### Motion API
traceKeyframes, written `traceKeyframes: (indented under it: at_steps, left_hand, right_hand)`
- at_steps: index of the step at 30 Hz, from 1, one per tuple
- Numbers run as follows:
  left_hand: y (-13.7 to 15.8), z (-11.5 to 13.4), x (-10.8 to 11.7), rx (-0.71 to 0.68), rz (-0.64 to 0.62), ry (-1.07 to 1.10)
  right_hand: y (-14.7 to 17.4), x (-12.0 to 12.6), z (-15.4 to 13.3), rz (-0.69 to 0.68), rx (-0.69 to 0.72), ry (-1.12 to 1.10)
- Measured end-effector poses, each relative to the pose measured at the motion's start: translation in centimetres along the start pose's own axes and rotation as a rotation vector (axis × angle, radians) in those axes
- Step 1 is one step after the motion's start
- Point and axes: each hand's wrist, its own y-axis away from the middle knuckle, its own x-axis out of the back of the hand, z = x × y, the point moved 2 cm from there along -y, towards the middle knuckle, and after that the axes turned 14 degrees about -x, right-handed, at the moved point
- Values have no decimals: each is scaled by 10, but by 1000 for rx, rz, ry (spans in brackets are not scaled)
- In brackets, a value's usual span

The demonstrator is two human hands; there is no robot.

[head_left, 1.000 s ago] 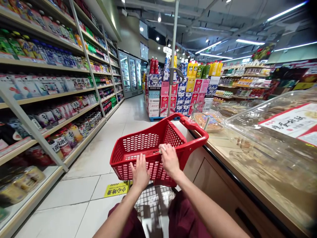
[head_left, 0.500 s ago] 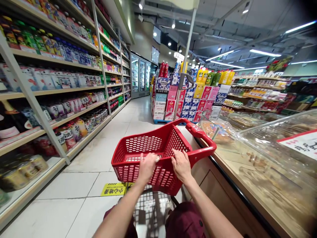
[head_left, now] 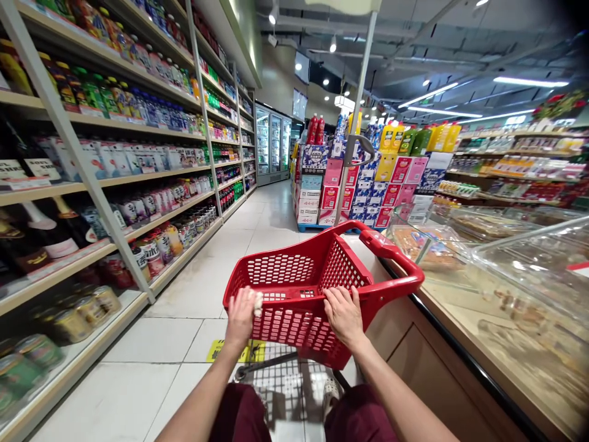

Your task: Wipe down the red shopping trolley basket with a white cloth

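Note:
A red plastic shopping cart [head_left: 294, 322] with a perforated basket stands sideways in front of me, its handle to the right. My left hand [head_left: 242, 316] lies over the near rim close to the left corner, fingers curled over the edge. A small whitish thing, too unclear to name, shows by its thumb. Farther right, my right hand [head_left: 344, 313] grips the same rim near the basket's inner flap [head_left: 347, 264], fingers bent over the top. The undersides of both grips are hidden.
Drink shelves [head_left: 175, 202] line the left side. A food counter [head_left: 460, 319] with clear lids runs along the right, close to the cart. Beyond the cart rise stacked drink cartons [head_left: 331, 196] and a metal pole [head_left: 354, 123]. A yellow floor sign [head_left: 221, 351] lies beneath.
My left hand has moved left along the cart's rim toward the corner. The right hand keeps its place on the rim. The view has turned slightly left.

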Motion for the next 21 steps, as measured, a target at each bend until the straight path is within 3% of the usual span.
traceKeyframes:
  at_steps: [2, 7, 9, 12, 14, 19, 21]
  left_hand:
    - [3, -4, 0, 42, 4, -8]
    - [-13, 35, -12, -157, -74, 97]
    - [-10, 23, -7, -104, -59, 89]
    - [3, -11, 4, 101, 18, 20]
    - [5, -14, 2, 96, 15, 23]
    - [-16, 46, -15, -146, -53, 152]
    - [-25, 63, -15, -119, -40, 181]
  right_hand:
    - [-1, -1, -4, 7, -40, -4]
    - [-3, -4, -8, 7, -42, -4]
    - [-4, -4, -6, -10, -10, -7]
    - [-3, -4, -5, -10, -27, 0]
    - [-3, -4, -7, 0, -58, 7]
    - [-5, -4, -9, -10, -31, 3]
    - [-5, -4, -8, -5, -22, 3]
